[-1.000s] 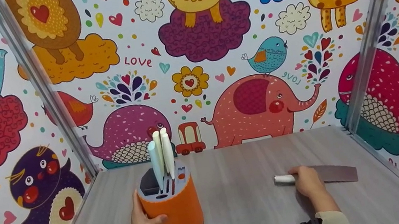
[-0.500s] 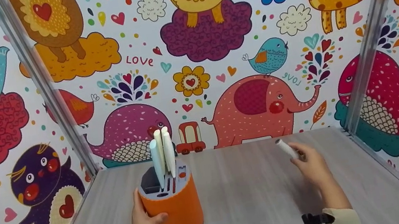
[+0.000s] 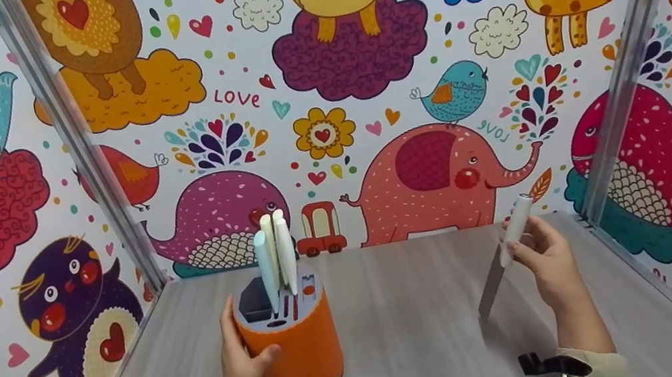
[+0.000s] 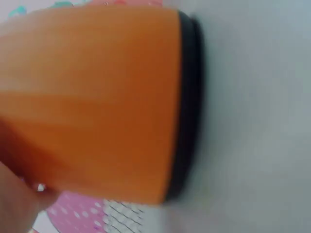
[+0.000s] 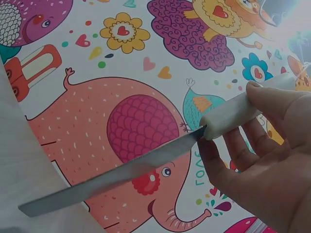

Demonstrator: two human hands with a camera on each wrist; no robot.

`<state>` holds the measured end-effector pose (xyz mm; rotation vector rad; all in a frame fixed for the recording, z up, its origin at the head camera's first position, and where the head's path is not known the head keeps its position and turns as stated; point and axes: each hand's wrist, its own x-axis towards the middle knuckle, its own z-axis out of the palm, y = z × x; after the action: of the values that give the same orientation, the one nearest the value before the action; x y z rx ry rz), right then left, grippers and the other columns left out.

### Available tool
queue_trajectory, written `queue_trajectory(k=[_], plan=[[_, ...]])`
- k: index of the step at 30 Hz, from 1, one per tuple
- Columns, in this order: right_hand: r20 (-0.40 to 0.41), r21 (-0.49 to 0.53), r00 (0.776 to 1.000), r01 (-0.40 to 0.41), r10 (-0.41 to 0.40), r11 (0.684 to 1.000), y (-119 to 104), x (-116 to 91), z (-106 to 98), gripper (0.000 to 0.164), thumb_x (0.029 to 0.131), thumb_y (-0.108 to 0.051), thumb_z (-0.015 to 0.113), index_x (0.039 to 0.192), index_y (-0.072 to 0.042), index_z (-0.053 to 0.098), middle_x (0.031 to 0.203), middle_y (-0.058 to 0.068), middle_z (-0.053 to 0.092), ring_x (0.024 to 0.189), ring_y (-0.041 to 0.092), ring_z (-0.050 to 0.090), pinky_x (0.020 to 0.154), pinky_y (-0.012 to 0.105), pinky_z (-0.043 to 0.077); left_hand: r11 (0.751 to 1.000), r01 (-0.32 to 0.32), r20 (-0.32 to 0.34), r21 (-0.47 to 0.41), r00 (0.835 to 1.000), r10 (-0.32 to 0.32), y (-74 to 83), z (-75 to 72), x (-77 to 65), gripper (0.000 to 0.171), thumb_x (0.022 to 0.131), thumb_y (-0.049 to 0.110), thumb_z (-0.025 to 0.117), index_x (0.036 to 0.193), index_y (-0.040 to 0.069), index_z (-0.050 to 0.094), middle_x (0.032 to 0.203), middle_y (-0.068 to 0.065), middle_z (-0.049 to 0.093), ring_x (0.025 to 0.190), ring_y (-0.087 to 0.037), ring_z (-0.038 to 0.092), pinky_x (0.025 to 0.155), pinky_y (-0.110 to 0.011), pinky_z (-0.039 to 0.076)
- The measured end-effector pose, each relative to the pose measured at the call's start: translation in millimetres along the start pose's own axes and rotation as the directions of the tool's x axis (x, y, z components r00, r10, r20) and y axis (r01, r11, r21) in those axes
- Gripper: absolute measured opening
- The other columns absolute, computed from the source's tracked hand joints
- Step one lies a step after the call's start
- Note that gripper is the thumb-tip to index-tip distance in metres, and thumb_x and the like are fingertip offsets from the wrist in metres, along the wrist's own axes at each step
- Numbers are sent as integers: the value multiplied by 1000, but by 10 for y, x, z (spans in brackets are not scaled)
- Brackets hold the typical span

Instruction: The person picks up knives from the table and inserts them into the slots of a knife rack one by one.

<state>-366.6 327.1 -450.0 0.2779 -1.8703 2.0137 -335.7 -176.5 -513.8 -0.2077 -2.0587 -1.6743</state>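
Observation:
An orange knife block (image 3: pixel 303 365) with a grey slotted top stands upright on the table, left of centre in the head view. My left hand (image 3: pixel 241 365) grips its left side, thumb across the front. Several handles rise from the slots, one pale blue (image 3: pixel 264 264) and others cream or white (image 3: pixel 286 250). My right hand (image 3: pixel 554 265) holds a cleaver (image 3: pixel 493 285) by its white handle, to the right of the block. Its handle points up and its blade slants down to the left. The right wrist view shows thumb and fingertips around the handle, the blade (image 5: pixel 116 172) seen nearly edge-on.
The grey wood-grain table (image 3: pixel 420 337) is bounded by cartoon-printed walls (image 3: pixel 429 180) behind and on both sides. Metal posts (image 3: pixel 615 77) stand at the back corners. A black strap (image 3: pixel 553 364) sits at the right sleeve cuff.
My right hand has lifted the cleaver off the table and turned it from lying flat to handle-up with the blade down. My left hand stays on the knife block.

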Motion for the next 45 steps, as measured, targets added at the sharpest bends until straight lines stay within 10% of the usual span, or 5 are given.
queue_trajectory(k=[3,7,14,26,45], plan=[[23,-22,999,26,-25,999,-23,-5,54,56,94,-11,66,145,-6,44,122,-1,63,106,14,67,86,26,58,992,-108,-218,69,968,121,217,101,-28,76,87,22,69,151,11,30,151,-10,44,134,-15,43,111,-11,32],[47,-60,998,38,-36,997,-65,-2,123,52,94,-10,67,142,-5,47,121,0,65,104,15,69,86,29,59,934,-279,-449,224,821,353,538,247,-106,54,84,3,65,134,-5,45,125,-17,55,118,-17,48,108,-12,33],[62,-66,997,48,-44,997,-179,-28,136,49,93,-10,67,139,-6,50,121,2,66,104,17,70,83,31,60,759,-551,-361,348,668,650,719,490,-299,37,73,3,64,108,-9,58,92,-18,51,88,-17,44,81,-20,37],[112,-57,989,104,-97,993,-241,-98,316,43,91,0,67,132,-4,57,119,7,70,101,25,71,81,35,61,869,-439,206,229,894,398,1341,1381,-442,26,88,27,71,114,26,66,70,13,51,72,1,46,67,-17,42],[334,-95,923,232,-188,968,-88,-206,992,44,87,-5,73,130,-2,60,114,15,70,97,32,71,80,33,61,985,-153,333,-82,927,171,1113,2007,-72,49,99,35,59,144,19,47,124,0,63,113,-15,63,97,-35,55]])
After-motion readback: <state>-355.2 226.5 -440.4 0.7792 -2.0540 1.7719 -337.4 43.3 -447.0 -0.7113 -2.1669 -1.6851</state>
